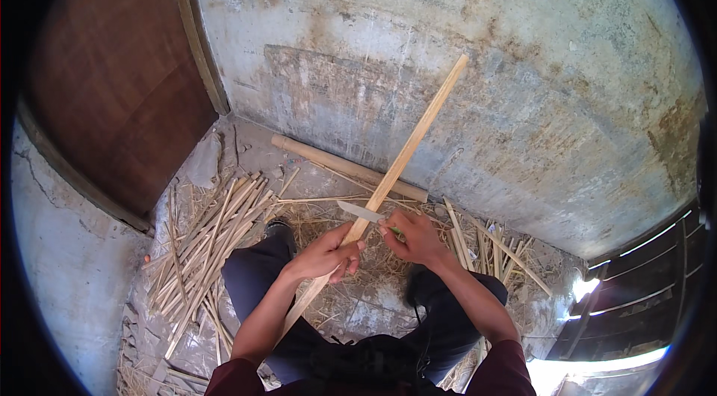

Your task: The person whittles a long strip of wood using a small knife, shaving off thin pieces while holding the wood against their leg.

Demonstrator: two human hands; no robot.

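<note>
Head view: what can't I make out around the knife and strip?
Head view, knife: handle mostly covered by right hand.
Head view, strip: part covered by left hand; lower end lost at left forearm.
Head view, their crossing: too small to tell whether they touch.

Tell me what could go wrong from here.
The knife in the right hand lies across the pale strip just beyond the left hand; a slip toward that hand might cut it. Loose sticks lie close to the left shoe and might trip the person on rising.
</note>
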